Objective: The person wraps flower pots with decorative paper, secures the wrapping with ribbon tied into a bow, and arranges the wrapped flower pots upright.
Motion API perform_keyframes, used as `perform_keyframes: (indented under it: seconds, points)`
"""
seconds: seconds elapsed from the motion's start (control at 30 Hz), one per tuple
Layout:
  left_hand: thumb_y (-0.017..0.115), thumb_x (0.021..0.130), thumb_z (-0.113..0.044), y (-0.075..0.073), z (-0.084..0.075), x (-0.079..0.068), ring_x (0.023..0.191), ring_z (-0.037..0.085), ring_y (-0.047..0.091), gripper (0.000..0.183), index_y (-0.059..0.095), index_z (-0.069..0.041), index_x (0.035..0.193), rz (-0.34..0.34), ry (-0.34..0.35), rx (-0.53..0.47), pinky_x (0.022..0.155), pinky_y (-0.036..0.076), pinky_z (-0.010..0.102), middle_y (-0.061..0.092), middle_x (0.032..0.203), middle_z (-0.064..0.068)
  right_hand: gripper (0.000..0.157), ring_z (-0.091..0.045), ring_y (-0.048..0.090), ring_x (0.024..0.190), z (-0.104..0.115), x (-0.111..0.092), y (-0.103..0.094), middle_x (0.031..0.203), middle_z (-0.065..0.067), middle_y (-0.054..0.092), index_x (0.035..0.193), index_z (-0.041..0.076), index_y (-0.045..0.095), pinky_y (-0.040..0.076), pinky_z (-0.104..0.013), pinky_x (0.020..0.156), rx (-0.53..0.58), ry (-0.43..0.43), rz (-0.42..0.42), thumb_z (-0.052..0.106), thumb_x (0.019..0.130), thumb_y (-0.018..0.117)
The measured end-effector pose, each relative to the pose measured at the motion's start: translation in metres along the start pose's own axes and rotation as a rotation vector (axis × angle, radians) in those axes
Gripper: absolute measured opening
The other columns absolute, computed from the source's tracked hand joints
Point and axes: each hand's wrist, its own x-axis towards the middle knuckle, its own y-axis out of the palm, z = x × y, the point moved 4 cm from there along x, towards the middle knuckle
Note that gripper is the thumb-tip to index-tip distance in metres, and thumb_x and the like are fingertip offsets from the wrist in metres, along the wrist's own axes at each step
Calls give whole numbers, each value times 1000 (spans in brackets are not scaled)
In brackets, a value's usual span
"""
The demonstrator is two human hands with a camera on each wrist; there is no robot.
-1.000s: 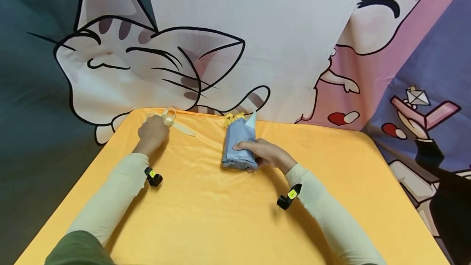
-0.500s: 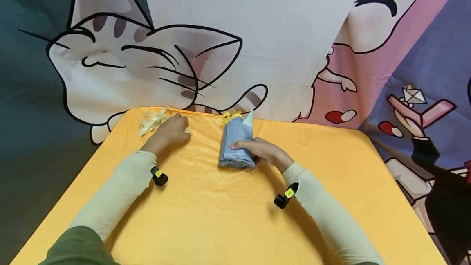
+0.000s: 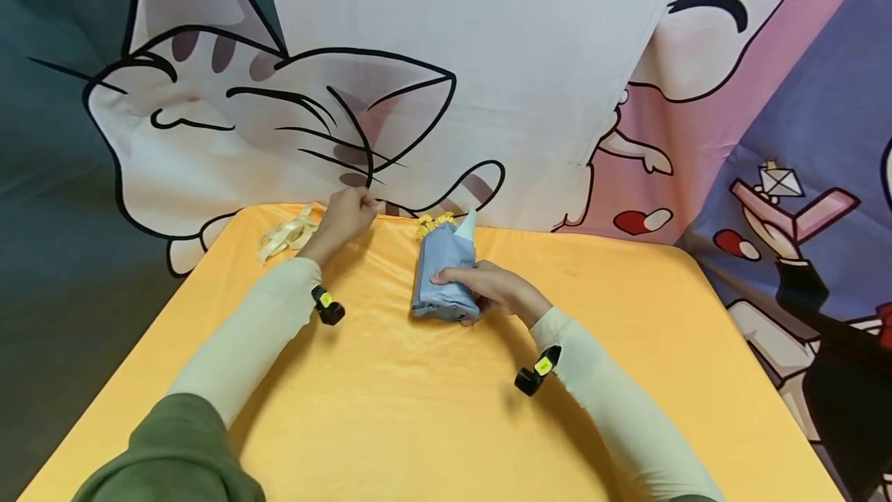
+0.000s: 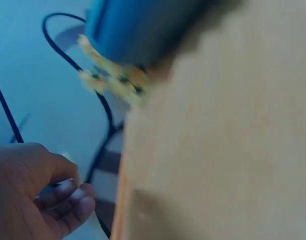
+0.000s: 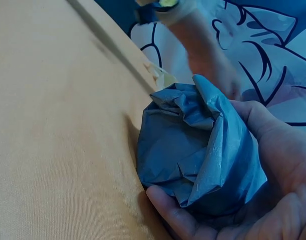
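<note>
A small bouquet of yellow flowers (image 3: 433,223) lies on the table, rolled in blue-grey wrapping paper (image 3: 446,254) with a pale pointed corner sticking up at the top. My right hand (image 3: 498,289) grips its lower part from the right, thumb on top; the right wrist view shows the crumpled, folded bottom of the paper (image 5: 183,145) between thumb and fingers. At the table's far edge my left hand (image 3: 348,215) is raised, thumb and fingertips pinching the end of a cream ribbon. The ribbon's loose coils (image 3: 289,235) lie left of that hand, near the far left corner.
A yellow cloth (image 3: 390,409) covers the table. Just beyond its far edge hangs a backdrop (image 3: 543,99) with cartoon cat and figure prints. Each wrist carries a small black camera, the left camera (image 3: 327,306) low over the cloth.
My left hand has moved from the ribbon coils to the right and up, toward the flowers, drawing the ribbon's end out. My right hand keeps its grip on the bouquet.
</note>
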Motion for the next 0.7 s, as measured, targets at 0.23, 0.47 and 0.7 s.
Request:
perform_keyframes:
  seconds: [0.23, 0.47, 0.7]
  points:
    - [65, 113, -25, 17, -55, 23, 120, 30, 70, 29, 73, -5, 132, -41, -30, -179, 106, 60, 46, 76, 127, 14, 59, -20, 75, 76, -1, 1, 0, 96, -5, 75, 116, 6, 73, 71, -39, 75, -20, -7, -15, 59, 93, 85]
    - [64, 116, -25, 41, -113, 30, 119, 30, 67, 21, 70, -7, 125, 17, 67, -232, 108, 57, 47, 73, 126, 13, 61, -19, 72, 76, -2, 2, 3, 97, -7, 72, 119, 3, 69, 71, -38, 75, 3, 1, -20, 56, 93, 86]
    - [61, 118, -22, 62, -154, 29, 110, 27, 65, 16, 67, -8, 124, 93, 119, -267, 95, 57, 40, 70, 131, 13, 54, -18, 70, 71, 3, 1, 4, 92, -4, 67, 110, 5, 69, 71, -40, 75, -34, -10, -40, 55, 94, 83]
